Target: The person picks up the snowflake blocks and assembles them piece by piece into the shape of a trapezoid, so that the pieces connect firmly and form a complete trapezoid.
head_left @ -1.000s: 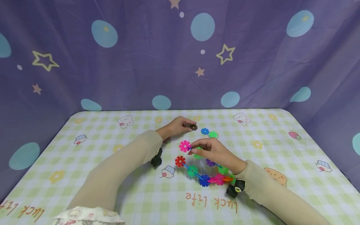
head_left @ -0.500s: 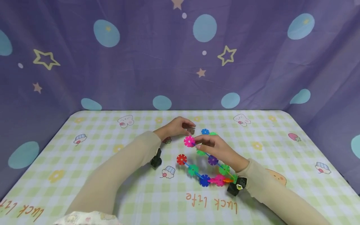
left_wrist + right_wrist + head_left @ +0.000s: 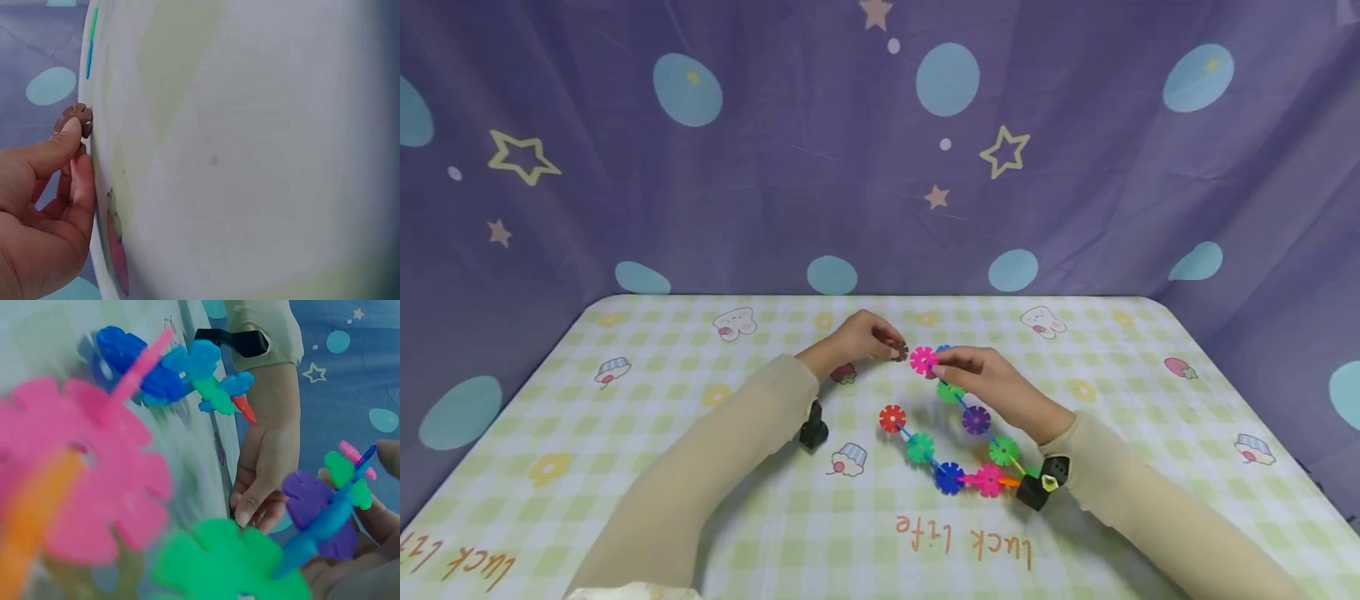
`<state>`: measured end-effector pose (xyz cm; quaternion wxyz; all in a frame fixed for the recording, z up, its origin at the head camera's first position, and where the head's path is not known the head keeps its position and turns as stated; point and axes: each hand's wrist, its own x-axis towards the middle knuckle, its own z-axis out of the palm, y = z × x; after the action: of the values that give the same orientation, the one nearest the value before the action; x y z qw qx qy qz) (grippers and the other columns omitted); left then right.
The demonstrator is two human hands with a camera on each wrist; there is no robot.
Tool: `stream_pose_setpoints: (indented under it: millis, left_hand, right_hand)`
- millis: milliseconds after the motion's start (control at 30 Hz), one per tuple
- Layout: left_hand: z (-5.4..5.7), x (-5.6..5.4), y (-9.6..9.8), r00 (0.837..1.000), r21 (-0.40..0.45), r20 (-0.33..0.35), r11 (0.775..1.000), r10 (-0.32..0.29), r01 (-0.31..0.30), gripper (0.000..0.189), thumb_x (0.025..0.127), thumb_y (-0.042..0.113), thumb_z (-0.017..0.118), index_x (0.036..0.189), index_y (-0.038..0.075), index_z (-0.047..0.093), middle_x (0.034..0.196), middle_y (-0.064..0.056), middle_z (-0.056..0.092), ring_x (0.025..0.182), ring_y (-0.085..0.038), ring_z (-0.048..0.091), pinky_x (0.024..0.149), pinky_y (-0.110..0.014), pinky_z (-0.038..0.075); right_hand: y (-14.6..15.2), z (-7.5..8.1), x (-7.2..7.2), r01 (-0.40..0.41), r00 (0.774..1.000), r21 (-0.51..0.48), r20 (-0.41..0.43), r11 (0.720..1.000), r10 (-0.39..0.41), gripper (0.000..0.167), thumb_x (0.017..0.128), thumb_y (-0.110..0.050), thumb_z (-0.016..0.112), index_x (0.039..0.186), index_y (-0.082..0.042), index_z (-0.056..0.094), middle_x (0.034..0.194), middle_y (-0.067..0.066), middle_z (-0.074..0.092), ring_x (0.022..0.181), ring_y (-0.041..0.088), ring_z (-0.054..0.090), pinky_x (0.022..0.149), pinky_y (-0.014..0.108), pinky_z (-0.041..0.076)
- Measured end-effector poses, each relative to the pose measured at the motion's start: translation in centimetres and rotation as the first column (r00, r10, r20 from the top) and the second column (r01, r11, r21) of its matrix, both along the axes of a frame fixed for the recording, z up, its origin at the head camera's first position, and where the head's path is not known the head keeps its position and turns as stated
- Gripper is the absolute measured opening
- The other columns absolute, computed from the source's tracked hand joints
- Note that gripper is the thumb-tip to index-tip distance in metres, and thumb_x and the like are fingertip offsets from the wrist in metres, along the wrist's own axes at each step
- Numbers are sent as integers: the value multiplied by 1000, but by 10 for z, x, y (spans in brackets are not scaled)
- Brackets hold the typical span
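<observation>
Between thumb and fingers my left hand [image 3: 852,337] pinches a brown notched snowflake disc [image 3: 85,117], low over the cloth. A curved chain of interlocking snowflake discs runs from a red disc [image 3: 892,418] through dark blue [image 3: 950,478], purple [image 3: 977,420] and others to a pink disc [image 3: 922,361]. My right hand [image 3: 1000,385] pinches the chain just behind that pink end, at a dark blue piece [image 3: 367,455]. The pink disc stands close to the brown one, a small gap apart in the head view. Part of the chain's near right bend hides behind the right wrist camera.
Behind the pink disc a loose blue disc [image 3: 943,349] peeks out; in the left wrist view a green disc [image 3: 94,24] shows joined to a blue one. The checked tablecloth [image 3: 760,517] covers the table, with a purple curtain [image 3: 820,167] behind its far edge.
My right hand has lifted the chain's pink end away and to the right, swinging the chain with it. My left hand has drawn slightly left and nearer with the brown disc.
</observation>
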<state>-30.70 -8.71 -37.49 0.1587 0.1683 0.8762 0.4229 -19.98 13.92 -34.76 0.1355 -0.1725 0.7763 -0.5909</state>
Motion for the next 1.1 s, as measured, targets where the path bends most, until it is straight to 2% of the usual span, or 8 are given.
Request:
stream_pose_setpoints:
  millis: [167, 300, 467, 667, 867, 1000, 1100]
  left_hand:
    - [2, 3, -2, 998, 42, 61, 999, 25, -28, 23, 84, 7, 70, 106, 1, 71, 99, -12, 69, 76, -12, 64, 67, -25, 55]
    - [7, 11, -2, 995, 143, 98, 989, 25, -39, 24, 85, 4, 67, 108, -2, 69, 101, -14, 70, 73, -10, 64, 71, -30, 56]
    - [14, 32, 0, 991, 265, 131, 964, 0, -35, 24, 85, 1, 67, 108, -7, 67, 96, -15, 70, 73, -11, 65, 76, -38, 56]
    - [18, 49, 2, 988, 324, 153, 944, 9, -59, 23, 84, 4, 69, 105, -5, 68, 92, -11, 70, 77, -18, 67, 75, -39, 56]
    - [22, 55, 2, 989, 359, 145, 930, 27, -78, 23, 85, 4, 68, 106, -6, 67, 93, -12, 70, 84, -25, 68, 77, -41, 56]
    - [21, 56, 0, 986, 373, 161, 923, 32, -91, 24, 85, 4, 68, 107, -6, 67, 91, -10, 70, 82, -22, 68, 79, -42, 55]
    - [20, 58, -1, 983, 388, 179, 917, 28, -96, 25, 85, 3, 67, 108, -6, 66, 90, -9, 70, 77, -14, 67, 79, -43, 55]
  right_hand:
    - [4, 0, -5, 43, 999, 37, -34, 998, -42, 30, 94, -21, 58, 112, 2, 64, 99, 5, 67, 91, 20, 58, 79, 28, 48]
    - [7, -1, -9, 72, 996, 66, -55, 995, -69, 28, 95, -20, 58, 110, 2, 65, 94, 3, 67, 79, 10, 56, 70, 26, 47]
    - [9, -5, -11, 128, 992, 69, -31, 989, -126, 28, 94, -20, 59, 110, 3, 64, 92, 6, 66, 75, 9, 54, 63, 25, 48]
    - [8, -6, -11, 171, 985, 41, -23, 984, -170, 29, 95, -20, 58, 109, 4, 64, 92, 3, 66, 76, 9, 54, 63, 25, 48]
    - [7, -8, -9, 225, 974, -11, 34, 974, -225, 32, 95, -25, 58, 110, 3, 62, 88, -7, 64, 75, 8, 53, 66, 27, 47]
    - [3, -11, -7, 291, 954, -67, 93, 954, -285, 31, 94, -25, 59, 109, 2, 62, 89, -3, 63, 69, 6, 50, 57, 23, 46]
    - [0, -13, -5, 339, 937, -102, 132, 935, -325, 29, 94, -24, 60, 108, 1, 62, 88, 0, 62, 62, 5, 47, 51, 20, 44]
